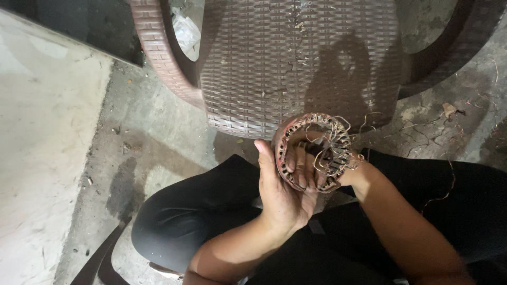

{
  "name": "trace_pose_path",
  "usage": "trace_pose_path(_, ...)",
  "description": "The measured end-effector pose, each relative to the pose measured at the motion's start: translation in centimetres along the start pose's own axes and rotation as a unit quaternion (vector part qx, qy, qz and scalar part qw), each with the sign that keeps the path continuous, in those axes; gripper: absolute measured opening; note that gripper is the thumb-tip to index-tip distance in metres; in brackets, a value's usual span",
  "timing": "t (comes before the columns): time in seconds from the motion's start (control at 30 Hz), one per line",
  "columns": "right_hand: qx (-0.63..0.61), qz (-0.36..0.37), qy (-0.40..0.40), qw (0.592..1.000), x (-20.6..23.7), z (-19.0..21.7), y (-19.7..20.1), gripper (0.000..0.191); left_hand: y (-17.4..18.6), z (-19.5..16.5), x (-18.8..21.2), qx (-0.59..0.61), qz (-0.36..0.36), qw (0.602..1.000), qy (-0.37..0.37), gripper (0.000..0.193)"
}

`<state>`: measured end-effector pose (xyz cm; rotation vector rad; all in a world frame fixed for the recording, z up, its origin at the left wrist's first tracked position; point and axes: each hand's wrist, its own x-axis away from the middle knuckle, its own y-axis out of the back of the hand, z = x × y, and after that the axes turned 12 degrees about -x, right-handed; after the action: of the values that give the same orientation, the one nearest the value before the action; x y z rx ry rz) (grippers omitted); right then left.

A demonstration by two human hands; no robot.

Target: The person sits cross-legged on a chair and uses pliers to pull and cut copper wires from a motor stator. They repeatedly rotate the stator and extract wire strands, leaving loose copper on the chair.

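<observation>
At the far left lies a pale slab [37,158], with a grey concrete floor [158,132] beside it, gritty and stained. A dark strap or curved bar [100,258] shows at the bottom left, just by the person's knee [174,221], which is clad in black cloth.

The left hand [282,190] comes up from the bottom centre, palm toward the camera, thumb raised along the left rim of a stator [314,153]. Its grip is closed around the ring from below and the left, the fingers curling behind it. The stator is a round, rusty-brown metal ring with slots around its inner edge, held upright above the lap, in front of the chair's front edge. Thin copper wire [338,148] sticks out of it in loose loops and strands on the right side.

Above stands a brown woven plastic chair [296,58], its seat littered with wire scraps.

The right hand [306,163] reaches in from the right, its fingers passing through the middle of the ring and showing inside the opening; how firmly its grip holds cannot be told. More wire strands [417,132] lie on the floor to the right.
</observation>
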<state>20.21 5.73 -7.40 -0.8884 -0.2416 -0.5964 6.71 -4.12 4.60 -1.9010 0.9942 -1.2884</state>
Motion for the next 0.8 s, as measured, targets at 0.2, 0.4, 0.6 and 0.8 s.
trace_pose_path(0.2, -0.051, -0.035, -0.004, 0.998, -0.2, 0.6, 0.3, 0.034, -0.2, 0.2, 0.1, -0.020, 0.042, 0.999, -0.016, 0.059)
trace_pose_path(0.4, -0.198, 0.093, 0.020, 0.976, -0.5, 0.3, 0.4, 0.037, -0.1, 0.3, 0.0, 0.000, 0.058, 0.998, -0.020, 0.060)
trace_pose_path(0.6, -0.237, 0.159, 0.030, 0.958, 0.0, -0.4, -0.5, 0.043, -0.1, 0.2, 0.2, -0.006, 0.078, 0.996, -0.035, 0.058)
trace_pose_path(0.8, -0.217, 0.227, 0.059, 0.947, -0.1, 0.8, -2.0, 0.050, -0.2, -0.1, 0.2, 0.013, 0.024, 1.000, 0.011, 0.061)
